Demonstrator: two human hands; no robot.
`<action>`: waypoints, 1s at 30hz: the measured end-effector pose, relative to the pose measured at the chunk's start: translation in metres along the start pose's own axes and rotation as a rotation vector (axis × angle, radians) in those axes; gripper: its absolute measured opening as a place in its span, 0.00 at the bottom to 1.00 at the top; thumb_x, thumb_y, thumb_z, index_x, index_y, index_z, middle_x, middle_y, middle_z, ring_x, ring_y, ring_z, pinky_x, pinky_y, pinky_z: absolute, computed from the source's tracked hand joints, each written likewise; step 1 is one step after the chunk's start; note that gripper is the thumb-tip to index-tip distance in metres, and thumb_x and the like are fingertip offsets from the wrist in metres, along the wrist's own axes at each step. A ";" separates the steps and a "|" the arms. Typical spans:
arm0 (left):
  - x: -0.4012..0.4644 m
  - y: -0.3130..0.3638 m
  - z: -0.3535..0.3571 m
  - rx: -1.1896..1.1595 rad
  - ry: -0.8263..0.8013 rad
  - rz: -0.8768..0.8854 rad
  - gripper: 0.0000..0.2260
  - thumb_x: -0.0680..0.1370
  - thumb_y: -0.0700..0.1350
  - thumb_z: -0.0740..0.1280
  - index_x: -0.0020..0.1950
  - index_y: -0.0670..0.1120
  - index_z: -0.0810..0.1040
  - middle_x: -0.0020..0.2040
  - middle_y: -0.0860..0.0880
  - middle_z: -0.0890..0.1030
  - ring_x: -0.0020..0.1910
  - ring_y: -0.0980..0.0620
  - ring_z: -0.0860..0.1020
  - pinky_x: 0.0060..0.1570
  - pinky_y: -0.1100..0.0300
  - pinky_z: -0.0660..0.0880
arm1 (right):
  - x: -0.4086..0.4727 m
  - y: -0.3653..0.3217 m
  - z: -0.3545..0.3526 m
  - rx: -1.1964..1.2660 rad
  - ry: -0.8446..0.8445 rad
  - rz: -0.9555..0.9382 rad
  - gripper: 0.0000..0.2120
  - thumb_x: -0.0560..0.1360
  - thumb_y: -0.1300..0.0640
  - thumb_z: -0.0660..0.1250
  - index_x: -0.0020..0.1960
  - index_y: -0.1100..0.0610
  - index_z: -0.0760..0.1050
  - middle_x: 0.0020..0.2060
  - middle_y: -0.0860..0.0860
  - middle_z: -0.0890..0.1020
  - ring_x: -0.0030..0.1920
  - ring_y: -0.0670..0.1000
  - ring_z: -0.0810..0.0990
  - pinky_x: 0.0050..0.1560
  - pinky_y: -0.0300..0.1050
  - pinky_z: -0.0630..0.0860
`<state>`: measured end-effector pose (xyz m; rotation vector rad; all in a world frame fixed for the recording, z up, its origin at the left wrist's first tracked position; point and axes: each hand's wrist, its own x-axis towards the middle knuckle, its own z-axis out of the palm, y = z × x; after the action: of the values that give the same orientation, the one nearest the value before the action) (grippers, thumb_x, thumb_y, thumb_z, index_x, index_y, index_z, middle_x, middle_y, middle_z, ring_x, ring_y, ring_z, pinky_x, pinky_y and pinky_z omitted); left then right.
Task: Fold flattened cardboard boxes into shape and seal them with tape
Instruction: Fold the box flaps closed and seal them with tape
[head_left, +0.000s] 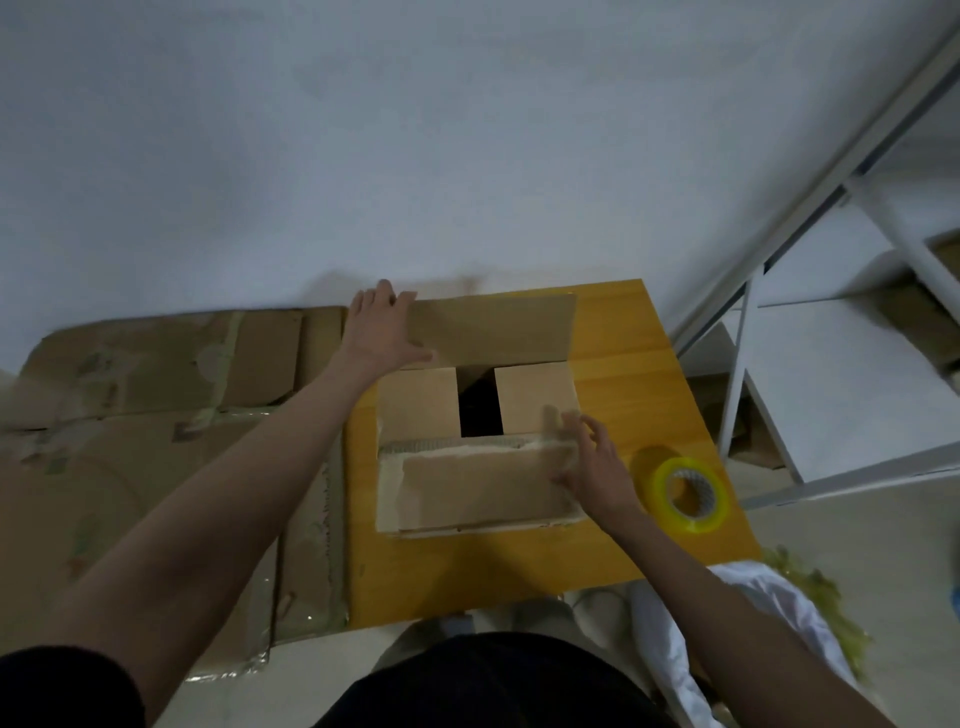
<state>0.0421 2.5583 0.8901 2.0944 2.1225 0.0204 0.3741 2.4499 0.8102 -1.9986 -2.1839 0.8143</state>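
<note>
A cardboard box (475, 410) on the wooden surface (639, 374) is gripped at its far flap (493, 327) by the left hand (382, 332), while the near flap (478, 488) is touched by the right hand (592, 467), fingers (566, 423) loosely spread, beside a tape roll (688, 493).

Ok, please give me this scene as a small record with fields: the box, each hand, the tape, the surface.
box: cardboard box on table, two inner flaps down, gap between them
left hand: left hand grips far flap's left end
right hand: right hand on near flap's right end, blurred
tape: yellow tape roll, right of box, untouched
surface: wooden table
</note>
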 end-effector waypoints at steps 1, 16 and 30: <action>-0.010 0.001 0.003 -0.011 0.041 0.022 0.39 0.70 0.66 0.72 0.74 0.46 0.67 0.67 0.43 0.69 0.66 0.41 0.69 0.71 0.47 0.62 | 0.000 -0.001 -0.001 -0.007 -0.004 0.006 0.41 0.72 0.52 0.75 0.78 0.50 0.56 0.76 0.51 0.58 0.71 0.58 0.65 0.58 0.58 0.76; -0.170 -0.006 0.108 -0.183 -0.363 0.132 0.63 0.59 0.70 0.76 0.79 0.61 0.34 0.77 0.59 0.26 0.76 0.40 0.28 0.70 0.32 0.43 | -0.032 -0.003 0.017 0.107 -0.041 -0.092 0.53 0.61 0.41 0.81 0.77 0.41 0.55 0.78 0.49 0.46 0.77 0.60 0.53 0.67 0.65 0.70; -0.076 0.035 0.095 -0.209 -0.315 -0.011 0.60 0.61 0.63 0.80 0.82 0.54 0.45 0.81 0.52 0.37 0.78 0.37 0.34 0.74 0.31 0.51 | 0.064 0.000 -0.046 -0.082 -0.218 -0.104 0.47 0.68 0.57 0.80 0.78 0.45 0.55 0.80 0.52 0.44 0.78 0.63 0.50 0.70 0.67 0.66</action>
<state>0.0894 2.4733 0.8088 1.8297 1.8602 -0.0803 0.3829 2.5251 0.8307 -1.8921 -2.4540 0.9858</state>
